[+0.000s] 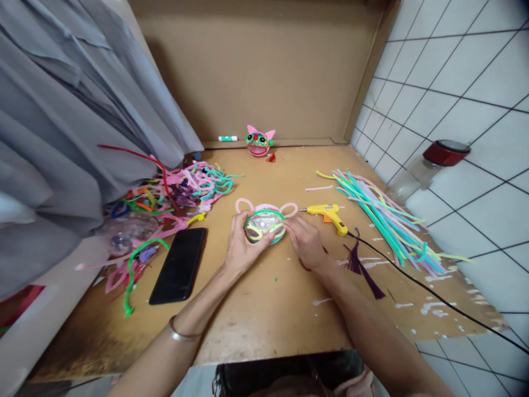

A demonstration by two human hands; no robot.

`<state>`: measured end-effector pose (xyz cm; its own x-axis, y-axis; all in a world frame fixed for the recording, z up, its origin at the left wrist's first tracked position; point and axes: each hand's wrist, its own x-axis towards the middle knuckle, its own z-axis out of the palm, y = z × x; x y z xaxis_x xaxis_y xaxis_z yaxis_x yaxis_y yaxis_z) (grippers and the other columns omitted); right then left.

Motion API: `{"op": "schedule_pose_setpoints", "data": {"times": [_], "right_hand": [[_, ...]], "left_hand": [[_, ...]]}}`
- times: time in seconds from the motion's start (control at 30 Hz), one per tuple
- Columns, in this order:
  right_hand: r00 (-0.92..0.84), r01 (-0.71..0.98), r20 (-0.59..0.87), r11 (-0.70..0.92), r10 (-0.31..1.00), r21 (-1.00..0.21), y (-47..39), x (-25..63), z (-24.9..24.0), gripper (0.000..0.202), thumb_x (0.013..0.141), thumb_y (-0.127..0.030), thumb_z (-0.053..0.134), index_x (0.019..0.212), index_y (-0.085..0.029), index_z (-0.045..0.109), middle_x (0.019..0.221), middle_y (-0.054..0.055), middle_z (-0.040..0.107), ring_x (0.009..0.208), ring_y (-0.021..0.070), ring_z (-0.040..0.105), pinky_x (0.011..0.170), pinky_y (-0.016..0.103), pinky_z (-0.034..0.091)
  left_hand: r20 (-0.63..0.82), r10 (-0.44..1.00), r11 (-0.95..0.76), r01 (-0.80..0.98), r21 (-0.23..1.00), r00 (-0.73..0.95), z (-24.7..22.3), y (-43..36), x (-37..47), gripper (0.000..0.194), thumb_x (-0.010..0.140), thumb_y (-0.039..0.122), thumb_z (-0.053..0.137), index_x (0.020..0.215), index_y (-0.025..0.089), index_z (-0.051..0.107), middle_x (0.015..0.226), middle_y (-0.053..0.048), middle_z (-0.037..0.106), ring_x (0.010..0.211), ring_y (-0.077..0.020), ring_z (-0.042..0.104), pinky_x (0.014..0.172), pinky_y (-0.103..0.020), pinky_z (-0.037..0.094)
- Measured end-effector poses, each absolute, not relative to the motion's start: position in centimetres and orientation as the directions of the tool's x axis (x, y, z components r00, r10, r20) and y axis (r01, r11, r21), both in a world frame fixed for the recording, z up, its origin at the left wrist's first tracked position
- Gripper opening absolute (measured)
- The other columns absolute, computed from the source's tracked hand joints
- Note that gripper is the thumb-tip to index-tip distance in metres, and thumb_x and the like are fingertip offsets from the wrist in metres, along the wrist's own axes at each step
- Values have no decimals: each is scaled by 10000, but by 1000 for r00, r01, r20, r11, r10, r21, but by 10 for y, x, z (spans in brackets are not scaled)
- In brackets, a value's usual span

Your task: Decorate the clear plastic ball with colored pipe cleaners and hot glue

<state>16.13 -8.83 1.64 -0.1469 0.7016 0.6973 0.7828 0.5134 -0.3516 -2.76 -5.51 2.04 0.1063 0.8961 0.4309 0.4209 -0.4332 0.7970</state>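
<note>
At the middle of the table I hold a round clear plastic craft piece [266,223] trimmed with green, yellow and teal pipe cleaners. Two pink pipe-cleaner loops [289,210] stick out like ears from its upper left and right. My left hand [241,241] wraps round its left side, thumb along the lower edge. The fingers of my right hand [305,241] are pinched together at its right edge, by the end of a yellow pipe cleaner; their tips are partly hidden. A yellow hot glue gun [326,214] lies just right of the piece, nozzle towards it.
Straight pipe cleaners [380,220] lie bundled at the right, near a lidded jar [430,165]. A tangled pipe-cleaner heap [194,184] and a black phone [178,266] are left. A decorated animal face [258,142] and a glue stick [227,138] stand behind. The glue gun's cord [413,279] runs right, past a purple tassel [363,270].
</note>
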Motion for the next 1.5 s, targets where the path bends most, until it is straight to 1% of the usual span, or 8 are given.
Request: {"op": "schedule_pose_setpoints", "data": {"times": [0.2,0.33,0.57,0.7,0.87,1.07,1.3,1.5], "right_hand": [[-152,828,712,482,685,-287,-88,159,16,277,991,-130,403,914,-196,660,838,77,671,810,197,653,745,315,549],[-137,859,714,441,687,-259,-88,156,15,294,1008,-158,379,878,-197,640,780,64,638,730,185,612,680,301,510],[-60,840,704,416,708,-348,-87,152,13,292,1028,-211,369,901,-212,632,813,67,635,788,189,615,728,297,505],[-36,840,720,412,693,-354,-86,151,11,295,1031,-228,360,925,-204,633,839,80,645,805,197,623,743,306,508],[-20,844,742,410,670,-347,-85,149,9,291,1032,-232,347,949,-202,624,851,81,659,809,201,628,750,313,515],[28,783,749,451,661,-428,-84,147,8,231,1014,-208,385,942,-212,605,876,74,674,823,193,637,741,310,522],[58,759,730,445,680,-475,-82,147,5,254,1018,-238,380,949,-216,624,876,71,669,844,202,632,783,335,530],[56,735,721,460,691,-498,-83,147,9,256,1009,-233,390,960,-219,641,880,75,689,855,209,647,805,355,548]], "left_hand": [[513,851,-504,442,742,111,19,-57,-25,634,677,424,802,1188,230,480,1133,-71,571,1079,-241,603,923,-384,513],[535,837,-521,458,720,111,18,-57,-25,627,677,415,807,1176,228,475,1113,-67,571,1075,-242,603,913,-381,516],[543,832,-527,469,709,115,17,-58,-24,626,685,425,803,1180,223,477,1118,-71,567,1085,-247,598,920,-391,511],[545,830,-530,467,708,116,16,-57,-24,632,683,442,803,1178,215,482,1119,-77,569,1091,-250,595,926,-395,508],[550,828,-531,467,707,109,17,-57,-24,639,672,443,810,1174,217,485,1099,-69,569,1043,-236,604,881,-373,514],[553,826,-530,476,702,104,18,-58,-24,635,669,453,809,1162,218,485,1087,-63,569,1028,-230,607,866,-363,516],[518,850,-492,501,712,97,20,-60,-22,634,672,438,805,1173,222,482,1108,-61,570,1011,-220,616,824,-343,522],[499,863,-469,495,731,82,20,-60,-23,633,684,452,794,1180,220,477,1111,-65,566,1029,-226,606,855,-359,513]]}}
